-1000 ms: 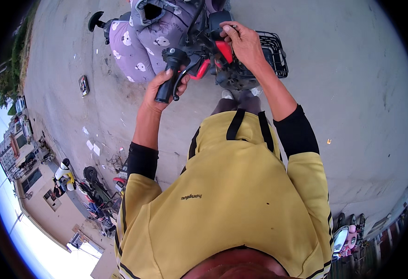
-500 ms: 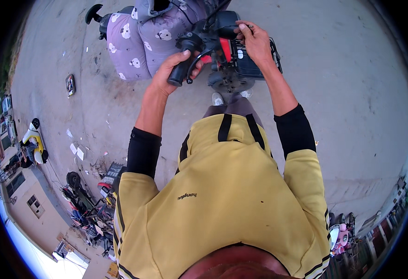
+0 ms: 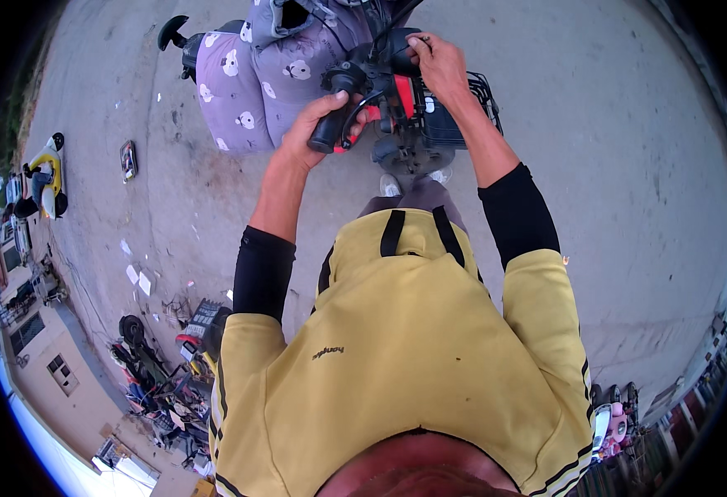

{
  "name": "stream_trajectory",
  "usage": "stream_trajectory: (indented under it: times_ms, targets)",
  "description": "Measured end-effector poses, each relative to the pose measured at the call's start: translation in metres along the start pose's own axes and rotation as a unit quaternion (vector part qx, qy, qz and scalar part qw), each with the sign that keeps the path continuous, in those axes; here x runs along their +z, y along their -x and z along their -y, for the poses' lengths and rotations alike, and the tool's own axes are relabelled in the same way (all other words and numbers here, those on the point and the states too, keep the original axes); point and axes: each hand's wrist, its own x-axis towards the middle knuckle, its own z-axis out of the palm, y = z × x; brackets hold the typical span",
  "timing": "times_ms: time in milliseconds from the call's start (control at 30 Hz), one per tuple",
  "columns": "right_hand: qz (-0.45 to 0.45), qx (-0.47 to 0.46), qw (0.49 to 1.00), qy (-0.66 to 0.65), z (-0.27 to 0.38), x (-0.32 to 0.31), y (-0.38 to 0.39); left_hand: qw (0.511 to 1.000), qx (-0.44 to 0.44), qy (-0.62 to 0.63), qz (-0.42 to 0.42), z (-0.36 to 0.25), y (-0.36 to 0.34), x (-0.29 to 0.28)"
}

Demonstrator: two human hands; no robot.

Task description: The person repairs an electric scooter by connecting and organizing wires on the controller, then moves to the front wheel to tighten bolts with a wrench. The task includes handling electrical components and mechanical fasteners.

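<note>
At upper centre, your left hand (image 3: 305, 130) wraps the black grip (image 3: 325, 134); your right hand (image 3: 442, 68) pinches a small, unclear dark piece (image 3: 426, 38).

Soft, even daylight covers the pavement (image 3: 628, 190) with only faint shadows, while the sky (image 3: 61, 460) glares nearly white at lower left and fisheye distortion bends the building (image 3: 86, 393) beside the black rim.

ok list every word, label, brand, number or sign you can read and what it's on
Yellow shirt: small dark lettering on the chest, not copied out here.
Black basket: white mark, too small to read.
Parked vehicles at left: nothing legible, too small and blurred.
</note>
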Motion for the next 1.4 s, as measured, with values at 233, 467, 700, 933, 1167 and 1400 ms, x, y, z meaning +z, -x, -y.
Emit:
stream_trajectory:
  times_ms: [233, 467, 700, 933, 1167, 1400]
  targets:
    - [0.024, -0.017, 0.999, 0.035, -0.006, 0.01, -0.008, 1.0, 0.0, 0.013, 0.007, 0.001, -0.004, -0.002]
    - [0.045, 0.021, 0.997, 0.051, -0.012, 0.012, -0.007, 1.0, 0.01, 0.01, -0.002, 0.002, -0.004, -0.001]
    - [0.063, 0.013, 0.996, 0.062, -0.016, 0.016, -0.008, 1.0, 0.006, -0.019, 0.018, 0.001, -0.006, -0.006]
    - [0.05, -0.013, 0.995, 0.083, -0.021, 0.016, -0.005, 0.999, 0.017, 0.02, 0.019, -0.001, -0.001, 0.004]
    - [0.061, -0.001, 0.997, 0.051, -0.036, 0.017, 0.001, 0.995, 0.004, -0.1, -0.018, -0.009, 0.004, 0.008]
    - [0.058, 0.022, 0.998, 0.008, -0.033, 0.016, 0.014, 0.8, 0.084, -0.561, -0.192, -0.026, 0.029, 0.043]
